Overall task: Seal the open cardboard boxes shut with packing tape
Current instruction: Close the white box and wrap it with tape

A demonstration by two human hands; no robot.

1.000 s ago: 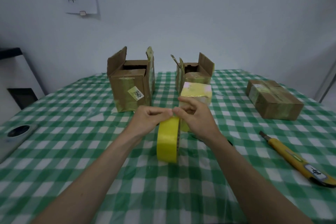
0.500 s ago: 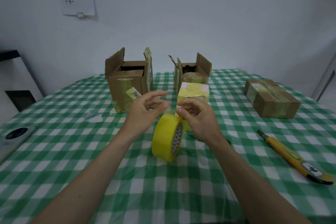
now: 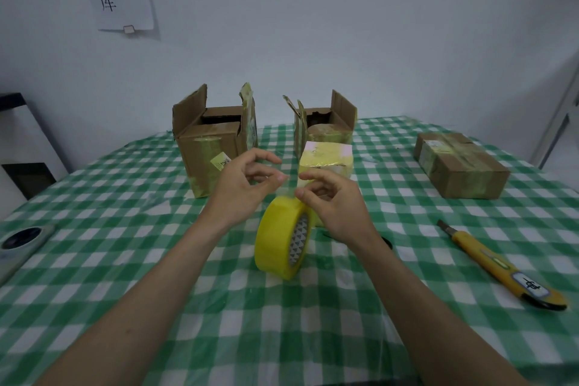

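Tape roll upright | right hand pinches strip | left hand pinches strip

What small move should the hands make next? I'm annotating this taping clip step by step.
Probably draw the strip out longer: the left hand pinches the clear free end while the right hand steadies the yellow tape roll. Only a short length is peeled, and both open boxes sit unsealed farther back.
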